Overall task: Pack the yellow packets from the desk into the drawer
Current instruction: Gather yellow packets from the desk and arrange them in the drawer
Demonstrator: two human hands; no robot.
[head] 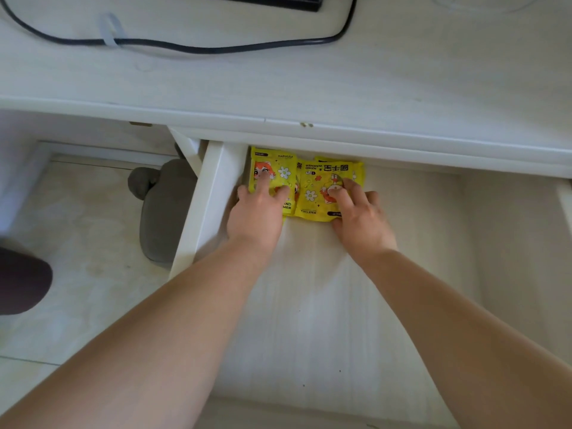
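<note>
Left hand [258,209]: palm down, fingers loosely spread, index fingertip pressing flat on the left yellow packet [272,171]; no grip.
Right hand [360,212]: palm down, fingers slightly curled, tips resting on the right yellow packet [322,187]; thumb at its near edge.
Packets: side by side, overlapping, at far-left corner of open white drawer [309,305], partly under the surface [278,82] edge.
Surface: black cable [185,46] across it.

This looks like a home study or bedroom desk corner. A white wood-grain counter [309,78] carries a black cable [185,48] looping toward the dark edge of a keyboard [278,0] at the far side. Below, a white pull-out drawer [210,196] stands open, and grey soft slippers [161,205] lie on the pale tiled floor [77,243] to the left.
</note>
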